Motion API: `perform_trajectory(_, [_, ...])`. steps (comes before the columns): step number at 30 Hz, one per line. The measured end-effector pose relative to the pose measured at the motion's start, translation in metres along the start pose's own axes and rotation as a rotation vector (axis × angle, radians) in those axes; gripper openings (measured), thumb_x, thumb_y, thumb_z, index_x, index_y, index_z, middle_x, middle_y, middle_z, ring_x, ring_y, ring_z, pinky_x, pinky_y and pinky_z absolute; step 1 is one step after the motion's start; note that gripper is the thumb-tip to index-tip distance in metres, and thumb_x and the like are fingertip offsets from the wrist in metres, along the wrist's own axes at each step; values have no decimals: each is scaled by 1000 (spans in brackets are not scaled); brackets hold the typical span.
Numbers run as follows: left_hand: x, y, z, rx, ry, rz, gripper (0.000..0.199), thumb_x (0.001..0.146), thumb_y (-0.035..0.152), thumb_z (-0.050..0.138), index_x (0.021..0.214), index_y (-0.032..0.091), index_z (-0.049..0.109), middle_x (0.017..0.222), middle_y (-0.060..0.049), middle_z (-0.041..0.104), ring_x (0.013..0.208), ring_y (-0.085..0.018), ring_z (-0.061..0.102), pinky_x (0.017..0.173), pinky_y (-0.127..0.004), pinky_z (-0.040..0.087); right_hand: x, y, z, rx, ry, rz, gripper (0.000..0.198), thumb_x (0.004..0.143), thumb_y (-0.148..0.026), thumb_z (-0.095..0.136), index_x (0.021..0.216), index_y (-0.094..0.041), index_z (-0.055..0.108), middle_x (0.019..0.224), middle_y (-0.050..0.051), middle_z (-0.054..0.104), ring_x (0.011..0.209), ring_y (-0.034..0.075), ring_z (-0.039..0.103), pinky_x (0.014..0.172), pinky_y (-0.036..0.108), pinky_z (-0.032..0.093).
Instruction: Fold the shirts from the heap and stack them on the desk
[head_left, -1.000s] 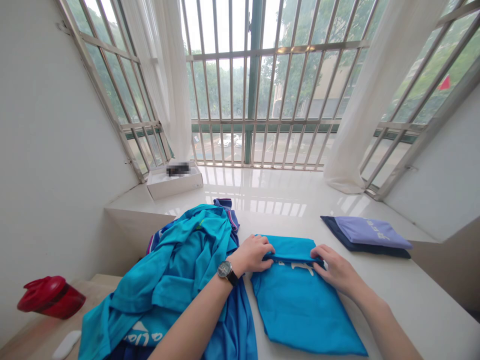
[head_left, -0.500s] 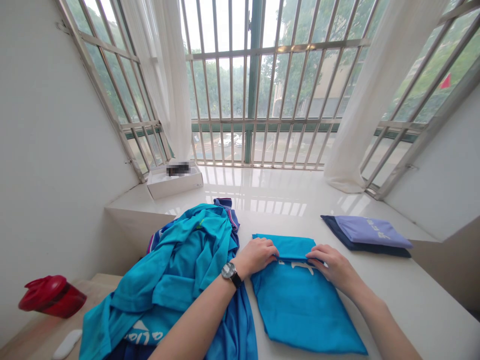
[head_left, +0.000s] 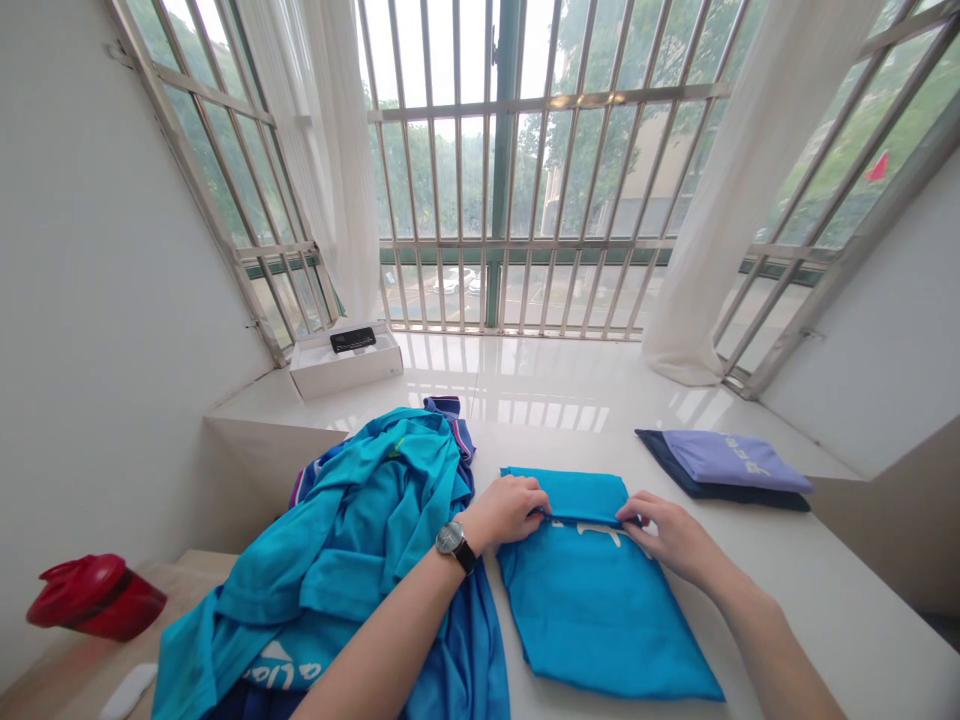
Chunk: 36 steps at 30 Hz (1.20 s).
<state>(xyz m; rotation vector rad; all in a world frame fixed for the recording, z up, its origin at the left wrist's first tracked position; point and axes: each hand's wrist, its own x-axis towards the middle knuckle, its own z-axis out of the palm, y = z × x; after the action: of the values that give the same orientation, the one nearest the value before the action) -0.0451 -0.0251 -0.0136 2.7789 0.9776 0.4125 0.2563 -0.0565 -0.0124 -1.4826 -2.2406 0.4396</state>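
A blue shirt (head_left: 600, 620) with white print lies partly folded on the white sill, its far end turned over toward me as a flap. My left hand (head_left: 510, 512), with a watch on the wrist, pinches the left end of the flap's edge. At the other end of that edge, my right hand (head_left: 658, 530) grips the cloth between thumb and fingers. Left of the shirt, close by my left forearm, is a loose heap of teal and blue clothes (head_left: 352, 510). The fingertips of both hands are partly hidden against the fabric.
Two folded garments, a purple one (head_left: 731, 458) on a dark one (head_left: 720, 490), lie at the right. A white box (head_left: 349, 372) with a black device (head_left: 352, 340) stands at the back left. A red container (head_left: 97, 597) sits lower left. Window bars (head_left: 480, 250) and curtains close the back.
Both hands keep hold of the flap's edge, with only a slight shift of the fingers. The whole view has drifted a little; the heap and stack stay put.
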Motion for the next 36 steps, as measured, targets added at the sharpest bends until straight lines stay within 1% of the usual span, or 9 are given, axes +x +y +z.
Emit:
perform_trajectory(4, [5, 0, -11, -33, -32, 2, 22, 97, 36, 54, 94, 22, 70, 94, -2, 67, 84, -17, 64, 75, -25, 47, 0, -9, -5, 1, -12, 13, 35, 92, -45, 50, 74, -23, 71, 77, 4, 68, 67, 17, 62, 67, 29, 49])
perform_trajectory(8, [27, 3, -13, 43, 72, -103, 31, 102, 32, 40, 97, 20, 68, 93, -5, 67, 88, -19, 64, 79, -28, 48, 9, -14, 3, -40, 363, 24, 42, 97, -47, 44, 76, -20, 69, 68, 4, 66, 62, 17, 60, 65, 30, 48])
perform_trajectory(11, [45, 10, 2, 100, 143, -131, 27, 101, 30, 42, 114, 20, 63, 114, -9, 65, 107, -23, 60, 93, -35, 46, 24, -11, 21, -110, 569, -42, 38, 98, -42, 42, 98, -18, 70, 92, 10, 73, 87, 22, 67, 84, 35, 51])
perform_trajectory(16, [54, 19, 36, 157, 71, -99, 54, 102, 42, 38, 143, 8, 42, 149, -19, 43, 140, -30, 36, 114, -44, 30, 38, 17, 60, -268, 277, -44, 57, 98, -48, 34, 136, -11, 54, 143, 18, 53, 136, 31, 45, 111, 48, 38])
perform_trajectory(21, [39, 17, 42, 137, 50, -189, 63, 101, 54, 30, 149, 14, 36, 153, -18, 37, 143, -33, 32, 116, -48, 25, 33, 37, 72, -295, 99, 109, 70, 98, -51, 26, 149, -4, 34, 157, 21, 32, 146, 29, 28, 117, 46, 29])
perform_trajectory(27, [28, 1, 32, 70, 4, -277, 61, 99, 56, 34, 149, 20, 37, 154, -16, 37, 144, -34, 28, 117, -54, 21, 33, 34, 64, -181, 79, 215, 75, 95, -60, 27, 152, -10, 30, 158, 17, 32, 147, 28, 27, 120, 47, 24])
perform_trajectory(31, [12, 4, 9, -52, 115, -254, 53, 101, 44, 40, 145, 15, 39, 152, -18, 39, 144, -32, 31, 115, -50, 29, 27, 35, 44, 73, 385, 208, 77, 93, -68, 25, 146, -16, 40, 153, 16, 41, 142, 30, 36, 117, 49, 30])
perform_trajectory(34, [-18, 32, -15, -123, 262, -145, 41, 100, 39, 45, 133, 16, 51, 137, -16, 54, 128, -26, 50, 105, -39, 43, 9, 25, 23, 176, 638, 104, 65, 91, -69, 35, 121, -18, 62, 135, 17, 57, 130, 31, 49, 112, 50, 36])
perform_trajectory(36, [-41, 59, -27, -106, 150, 5, 30, 100, 41, 47, 117, 20, 61, 115, -9, 65, 106, -22, 62, 90, -33, 50, -11, 10, 14, 228, 657, 45, 48, 93, -61, 43, 99, -21, 68, 115, 13, 67, 115, 28, 59, 105, 47, 43])
